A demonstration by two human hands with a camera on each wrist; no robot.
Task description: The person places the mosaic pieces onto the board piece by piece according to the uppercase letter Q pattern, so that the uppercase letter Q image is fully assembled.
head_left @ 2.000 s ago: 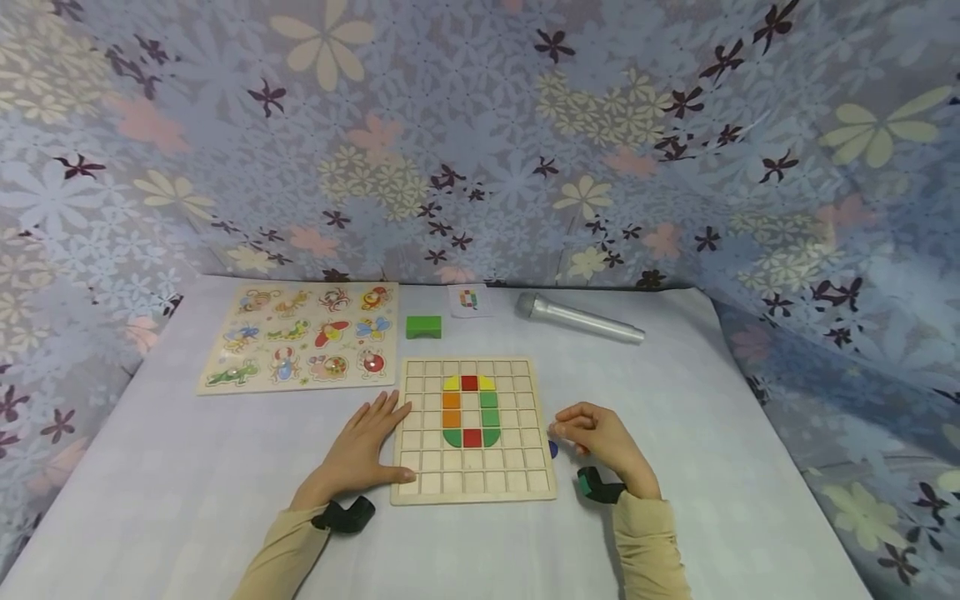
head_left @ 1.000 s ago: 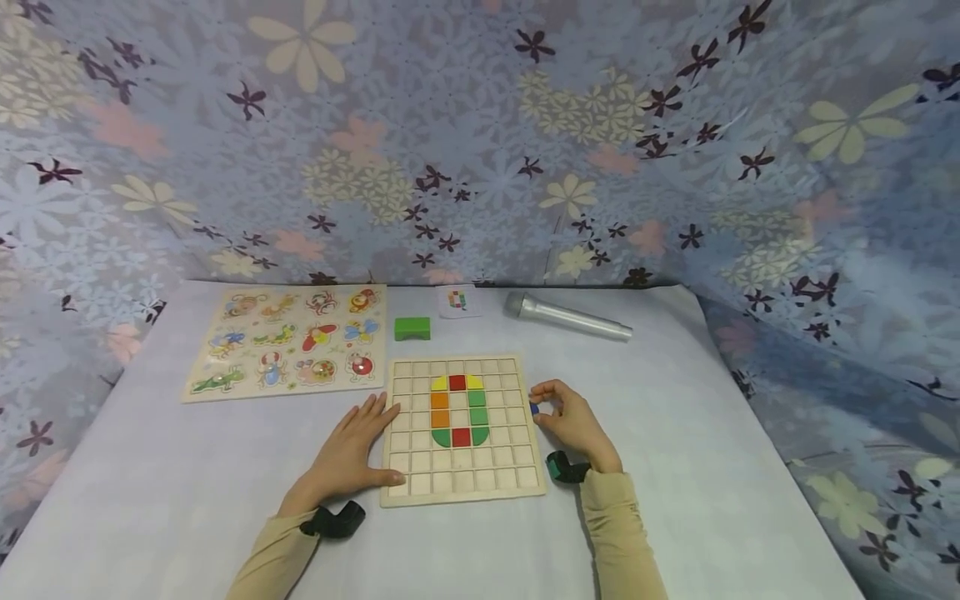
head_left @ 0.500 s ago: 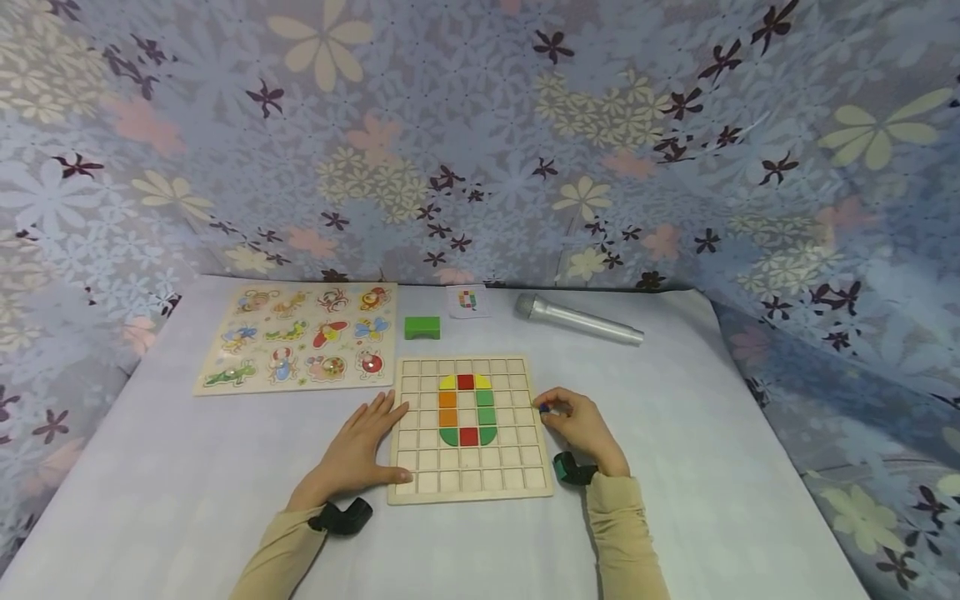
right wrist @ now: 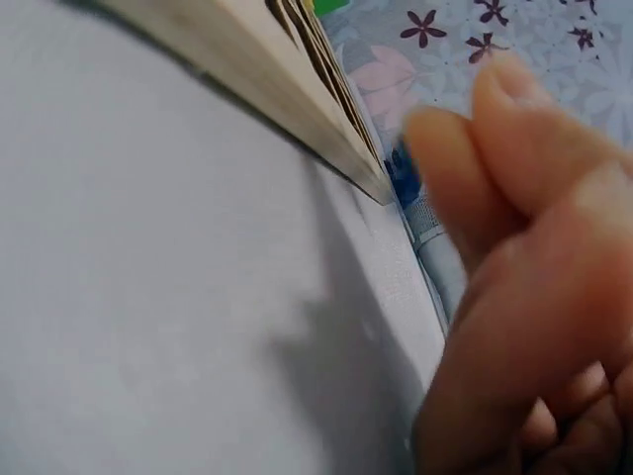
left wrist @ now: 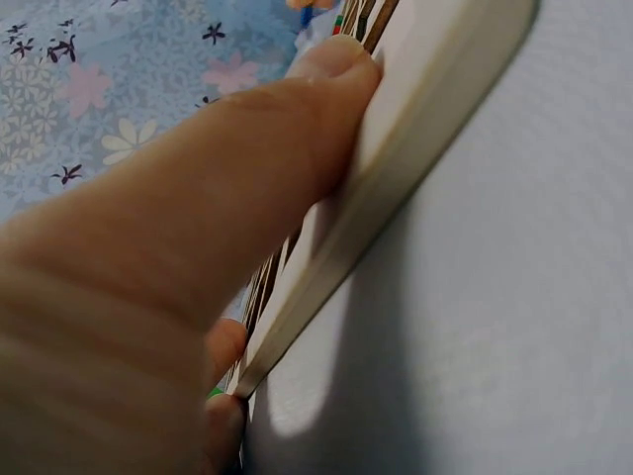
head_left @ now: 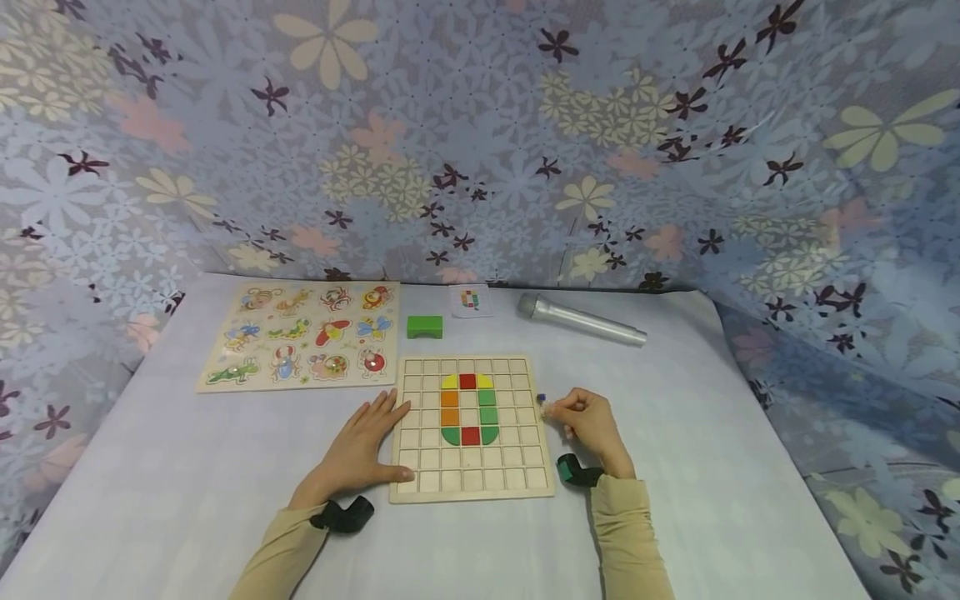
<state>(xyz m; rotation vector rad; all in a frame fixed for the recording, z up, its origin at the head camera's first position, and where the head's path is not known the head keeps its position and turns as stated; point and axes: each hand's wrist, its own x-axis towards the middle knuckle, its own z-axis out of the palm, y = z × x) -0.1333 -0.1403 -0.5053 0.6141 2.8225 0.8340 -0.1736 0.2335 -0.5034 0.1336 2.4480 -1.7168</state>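
Observation:
A square wooden grid board lies on the white table. On it, red, yellow, orange and green tiles form an upright ring, with a red tile at its bottom. My left hand rests spread along the board's left edge; its thumb presses on the frame in the left wrist view. Beside the board's right edge, my right hand pinches a small blue tile at the tips of thumb and index finger. Those fingers partly hide the blue tile in the right wrist view.
A wooden insect puzzle lies at the back left. Behind the board are a green block, a small card printed with a coloured-tile figure, and a silver microphone. Floral cloth hangs behind the table.
My right hand has moved up along the board's right edge and picked up the blue tile from beside it. The tile has shifted in its fingertips. My left hand has stayed on the board.

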